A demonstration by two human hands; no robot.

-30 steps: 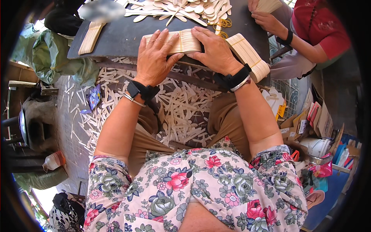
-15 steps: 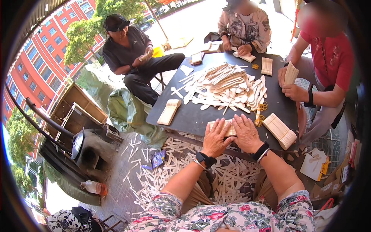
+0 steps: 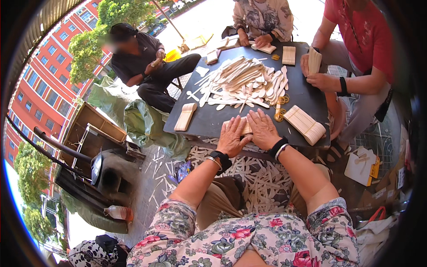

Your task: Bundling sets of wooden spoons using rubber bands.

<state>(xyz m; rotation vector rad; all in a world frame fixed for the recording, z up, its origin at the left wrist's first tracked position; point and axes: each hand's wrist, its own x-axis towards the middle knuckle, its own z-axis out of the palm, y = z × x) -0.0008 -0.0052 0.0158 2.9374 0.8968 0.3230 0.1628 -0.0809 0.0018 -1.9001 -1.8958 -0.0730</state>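
Observation:
My left hand (image 3: 232,135) and my right hand (image 3: 263,129) lie side by side, palms down, on a row of flat pale wooden sticks (image 3: 245,127) at the near edge of a dark table (image 3: 209,119). Both hands press the sticks from above and cover most of them. A loose heap of wooden sticks (image 3: 243,82) fills the table's middle. A bundled stack (image 3: 304,124) lies just right of my right hand, another stack (image 3: 185,116) to the left.
Three other people sit around the table: one in dark clothes (image 3: 142,62) at the far left, one (image 3: 264,20) at the far side, one in red (image 3: 356,49) at the right holding a bundle. Yellow rubber bands (image 3: 280,115) lie on the table. Sticks litter the ground (image 3: 262,182).
The view has tilted up and away, so the table and the people around it show now. My hands stay on the same row of sticks at the near table edge.

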